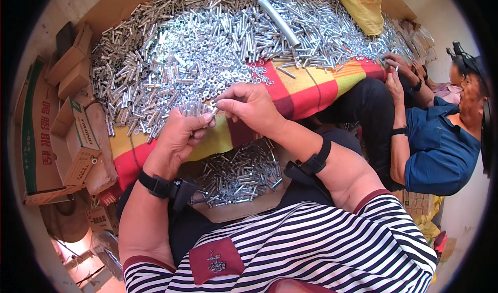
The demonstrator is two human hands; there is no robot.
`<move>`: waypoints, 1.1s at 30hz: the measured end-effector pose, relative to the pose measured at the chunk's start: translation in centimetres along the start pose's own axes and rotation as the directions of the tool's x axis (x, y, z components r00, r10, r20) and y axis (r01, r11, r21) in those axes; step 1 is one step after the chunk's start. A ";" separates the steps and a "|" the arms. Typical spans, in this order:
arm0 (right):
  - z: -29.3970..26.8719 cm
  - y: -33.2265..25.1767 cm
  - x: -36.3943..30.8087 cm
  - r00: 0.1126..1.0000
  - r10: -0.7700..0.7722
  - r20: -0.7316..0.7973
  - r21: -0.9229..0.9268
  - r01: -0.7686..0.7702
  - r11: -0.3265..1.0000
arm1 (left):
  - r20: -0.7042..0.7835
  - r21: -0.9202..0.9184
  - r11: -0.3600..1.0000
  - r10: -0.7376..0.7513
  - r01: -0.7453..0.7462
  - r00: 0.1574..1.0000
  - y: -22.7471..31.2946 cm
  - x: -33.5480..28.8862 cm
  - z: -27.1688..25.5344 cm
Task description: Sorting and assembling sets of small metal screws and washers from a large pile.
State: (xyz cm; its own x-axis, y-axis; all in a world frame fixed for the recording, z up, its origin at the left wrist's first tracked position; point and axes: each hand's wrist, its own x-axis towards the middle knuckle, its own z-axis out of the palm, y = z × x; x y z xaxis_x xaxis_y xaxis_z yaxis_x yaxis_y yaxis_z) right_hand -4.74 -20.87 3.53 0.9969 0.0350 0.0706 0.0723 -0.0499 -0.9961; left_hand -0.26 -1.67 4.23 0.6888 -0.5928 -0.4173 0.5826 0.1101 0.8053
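Note:
My left hand (180, 132) is closed around a bunch of short silvery bolts (194, 108), which stand side by side above its fingers. Right beside that bunch, my right hand (250, 105) pinches with thumb and forefinger at a small shiny metal piece (213, 110); its exact kind is too small to tell. Just beyond both hands spreads a heap of loose nuts and washers (207, 83) mixed with metal sleeves (129, 70). Below my wrists, a cardboard box (254, 208) at my lap holds many bolts (236, 173).
A checked red and yellow cloth (306, 88) covers the near table edge. A metal tube (278, 20) lies on the heap. Cardboard boxes (78, 142) stand at the left, a yellow sack (360, 7) at the far right. A co-worker in a blue shirt (441, 147) sits on my right, hands raised.

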 end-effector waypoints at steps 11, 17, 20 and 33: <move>0.6 1.0 1.7 0.993 0.027 -0.114 0.099 -0.016 0.995 | 0.059 0.560 0.752 0.384 -0.349 0.922 -1.0 0.1 1.9; 3.6 -2.6 -2.0 0.980 -0.178 -0.084 0.125 0.188 0.974 | -0.215 0.216 0.931 0.340 -0.295 0.915 -1.8 1.0 0.3; 4.0 -3.5 -3.0 0.947 -0.304 -0.101 0.086 0.313 0.946 | -0.217 0.245 0.949 0.253 -0.199 0.943 1.0 0.2 -1.2; -6.7 1.0 1.5 0.940 -0.316 -0.130 -0.902 0.020 0.431 | -0.035 -0.142 0.970 -0.202 0.195 0.979 0.3 0.0 0.0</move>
State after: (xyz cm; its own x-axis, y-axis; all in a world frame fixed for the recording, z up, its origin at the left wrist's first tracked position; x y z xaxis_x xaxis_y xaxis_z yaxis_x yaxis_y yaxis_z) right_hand -3.01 -27.54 3.03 0.9181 -0.0814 0.3879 0.0791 -0.9213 -0.3806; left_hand -0.08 -1.60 4.45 0.5720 -0.5742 -0.5857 0.7609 0.1049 0.6403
